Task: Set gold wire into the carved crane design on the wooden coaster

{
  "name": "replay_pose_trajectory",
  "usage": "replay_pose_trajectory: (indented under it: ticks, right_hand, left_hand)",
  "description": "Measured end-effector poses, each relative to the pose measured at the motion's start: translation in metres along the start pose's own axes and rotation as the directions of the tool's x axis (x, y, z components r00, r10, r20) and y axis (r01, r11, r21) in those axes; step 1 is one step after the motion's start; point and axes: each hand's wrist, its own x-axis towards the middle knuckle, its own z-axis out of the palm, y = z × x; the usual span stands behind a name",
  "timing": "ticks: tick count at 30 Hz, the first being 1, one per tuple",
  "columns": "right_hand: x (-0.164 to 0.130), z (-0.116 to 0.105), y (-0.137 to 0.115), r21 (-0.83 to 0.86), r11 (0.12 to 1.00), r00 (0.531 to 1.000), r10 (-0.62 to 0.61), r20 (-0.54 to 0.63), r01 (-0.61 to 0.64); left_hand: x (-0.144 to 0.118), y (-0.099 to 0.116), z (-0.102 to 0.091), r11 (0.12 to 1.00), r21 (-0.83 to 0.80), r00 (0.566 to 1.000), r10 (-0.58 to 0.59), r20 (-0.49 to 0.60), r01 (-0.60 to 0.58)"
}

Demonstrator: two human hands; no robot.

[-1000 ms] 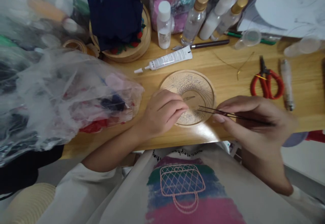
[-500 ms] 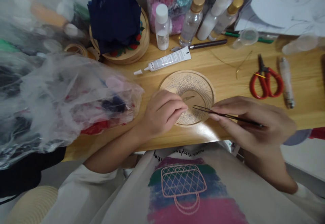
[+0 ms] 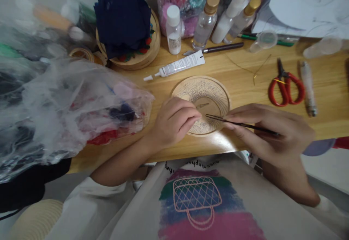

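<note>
- The round wooden disc (image 3: 201, 105) lay flat on the counter (image 3: 245, 87), near its front edge, between the two hands. Its face showed a fine line pattern, and one small pointed piece (image 3: 202, 105) sat close to its middle.
- As far as I could judge, the work on the disc was at an early stage: almost all of the pattern was uncovered, and only that one small piece was on it.
- The left hand (image 3: 174, 121) rested on the near left part of the disc, its fingers curled and pinched together; whether something tiny was between them I cannot tell.
- The right hand (image 3: 268, 131) held thin dark tweezers (image 3: 240, 123) in a narrow grip, the tips pointing left over the disc, just beside the left fingertips.
- Farther away lay a white glue tube (image 3: 181, 65), and behind it stood small bottles (image 3: 191, 25).
- At the right lay red-handled scissors (image 3: 285, 87).
- At the left, a big clear plastic bag (image 3: 68, 105) with coloured scraps covered the counter, and a wooden stand with dark blue fabric (image 3: 124, 18) stood at the far side.
</note>
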Motion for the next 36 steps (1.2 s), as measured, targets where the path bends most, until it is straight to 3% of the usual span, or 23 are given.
replay_pose_trajectory:
  ticks: [12, 19, 25, 33, 36]
  right_hand:
    - [0.001, 0.002, -0.002, 0.009, 1.000, 1.000, 0.015, 0.019, -0.015]
    - [0.005, -0.005, 0.017, 0.031, 0.994, 0.993, -0.110, 0.037, 0.108]
    - [0.015, -0.018, 0.036, -0.072, 0.971, 0.967, -0.215, 0.133, 0.226]
    - [0.014, -0.020, 0.034, -0.160, 0.975, 0.952, -0.103, 0.289, 0.155]
    - [0.017, -0.017, 0.030, -0.215, 0.958, 0.934, -0.106, 0.340, 0.187]
  left_hand:
    - [0.000, 0.000, 0.000, 1.000, -0.006, 1.000, -0.003, -0.016, 0.003]
    - [0.000, -0.004, 0.000, 0.997, 0.064, 0.998, -0.053, 0.018, 0.052]
    - [-0.003, -0.009, 0.003, 0.973, 0.142, 0.967, -0.205, 0.152, 0.183]
    - [-0.003, -0.014, 0.006, 0.973, 0.128, 0.945, -0.219, 0.242, 0.192]
    - [-0.005, -0.015, 0.007, 0.974, 0.117, 0.946, -0.219, 0.240, 0.196]
